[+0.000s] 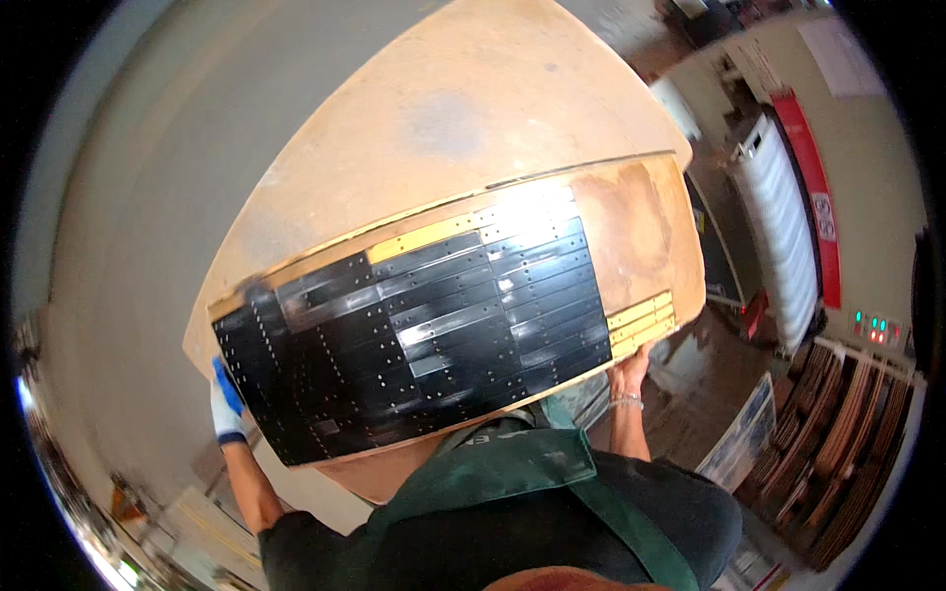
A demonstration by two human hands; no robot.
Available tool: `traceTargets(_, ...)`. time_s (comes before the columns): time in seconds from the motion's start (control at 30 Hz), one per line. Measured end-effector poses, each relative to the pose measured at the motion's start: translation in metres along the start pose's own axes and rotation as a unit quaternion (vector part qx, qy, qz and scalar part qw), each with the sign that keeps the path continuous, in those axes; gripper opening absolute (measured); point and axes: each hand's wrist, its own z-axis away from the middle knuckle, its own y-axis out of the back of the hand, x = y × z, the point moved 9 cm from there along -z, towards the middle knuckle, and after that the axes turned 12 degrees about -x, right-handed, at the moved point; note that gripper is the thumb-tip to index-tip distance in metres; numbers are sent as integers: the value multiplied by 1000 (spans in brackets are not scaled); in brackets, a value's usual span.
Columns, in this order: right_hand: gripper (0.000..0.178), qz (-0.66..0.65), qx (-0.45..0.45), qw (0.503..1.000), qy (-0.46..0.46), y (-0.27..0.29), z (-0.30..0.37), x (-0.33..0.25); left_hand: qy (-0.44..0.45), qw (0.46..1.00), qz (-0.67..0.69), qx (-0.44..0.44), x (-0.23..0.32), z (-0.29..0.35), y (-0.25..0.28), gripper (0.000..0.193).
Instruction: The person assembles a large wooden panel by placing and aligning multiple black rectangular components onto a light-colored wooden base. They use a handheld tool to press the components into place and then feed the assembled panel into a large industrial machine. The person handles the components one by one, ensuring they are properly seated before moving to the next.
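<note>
A long wooden board (631, 229) lies tilted over a large tan tabletop (493, 94). Rows of glossy black strips (448, 320) with small holes cover most of it. One yellow strip (422, 238) shows along its far edge, and several short yellow strips (642, 323) sit at the near right corner. My left hand (227, 406), in a white and blue glove, grips the board's left end. Bare, with a bracelet at the wrist, my right hand (631, 372) holds the near edge by those short strips. Fingers of both hands are partly hidden by the board.
To the right stand a white ribbed roll or duct (778, 231), a red upright bar (813, 197) and a wall panel with small lights (877, 328). Stacks of brown sheets (823, 443) fill a rack at the lower right, near a leaning panel (739, 433).
</note>
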Motion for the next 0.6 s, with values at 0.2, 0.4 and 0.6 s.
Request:
traceTargets(0.2, 65, -34, 89, 995, 29, 14, 8, 12, -7, 991, -70, 114, 18, 14, -17, 64)
traceTargets(0.4, 69, -4, 188, 981, 51, -16, 28, 8, -65, 927, -297, 222, 31, 29, -11, 70)
traceTargets(0.6, 65, -53, 206, 976, 52, -7, 24, 15, -30, 940, -216, 264, 51, 31, -46, 74)
